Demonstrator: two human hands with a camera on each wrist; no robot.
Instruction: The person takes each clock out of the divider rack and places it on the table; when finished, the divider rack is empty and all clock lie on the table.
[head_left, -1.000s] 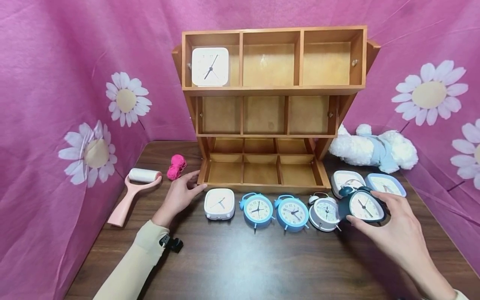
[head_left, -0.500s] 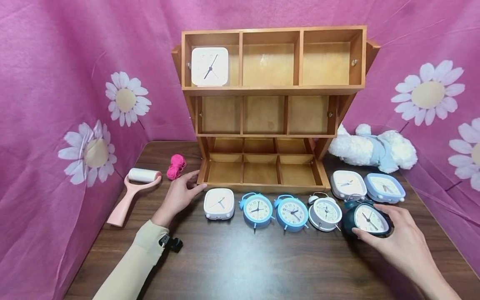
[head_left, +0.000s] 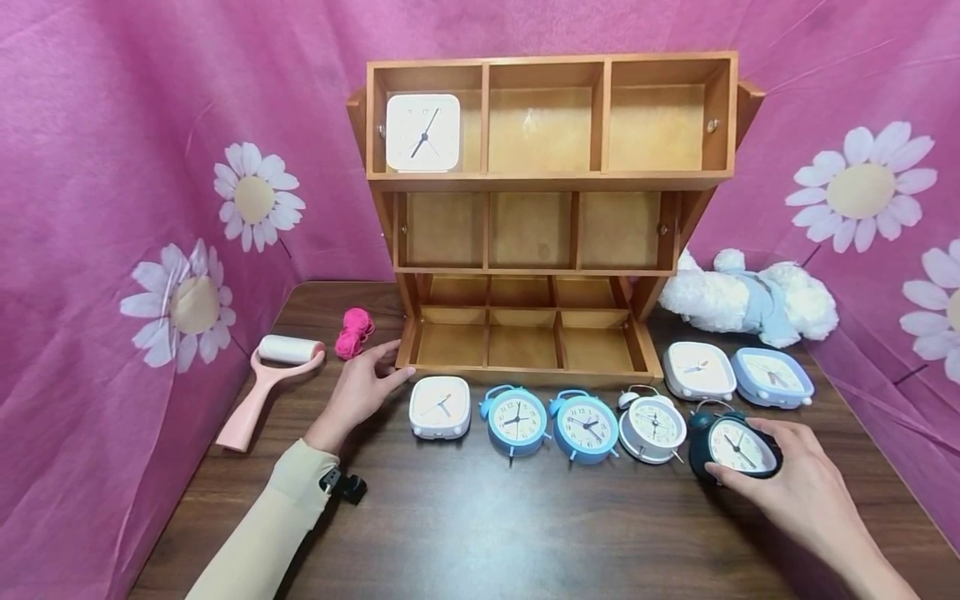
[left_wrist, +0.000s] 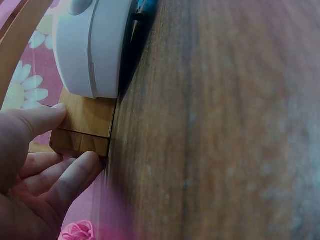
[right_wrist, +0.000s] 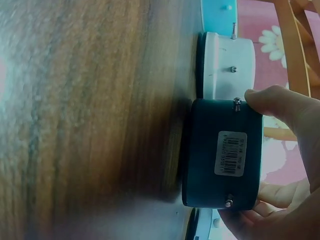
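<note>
My right hand point(head_left: 806, 487) grips a dark green alarm clock point(head_left: 741, 446) at the right end of the row, thumb on one side and fingers on the other. Its face points up; its underside, with a barcode label point(right_wrist: 231, 154) and metal feet, shows in the right wrist view. Beside it lies a round white alarm clock point(head_left: 652, 425). My left hand point(head_left: 360, 396) pinches the lower left corner of the wooden shelf point(head_left: 525, 375), thumb against one face and fingertips against another. A white rounded-square clock point(head_left: 439, 407) lies close to that hand.
Two blue alarm clocks point(head_left: 516, 421) lie mid-row. Behind the green clock are a white clock point(head_left: 699, 369) and a light blue clock point(head_left: 772, 377). One white clock point(head_left: 423, 133) stands in the shelf's top left compartment. Around are a lint roller point(head_left: 262, 387), pink yarn point(head_left: 353, 333) and a plush toy point(head_left: 750, 296).
My right hand has lowered the dark green alarm clock and shifted it slightly toward me, uncovering the white clock behind. The left hand stays at the shelf corner.
</note>
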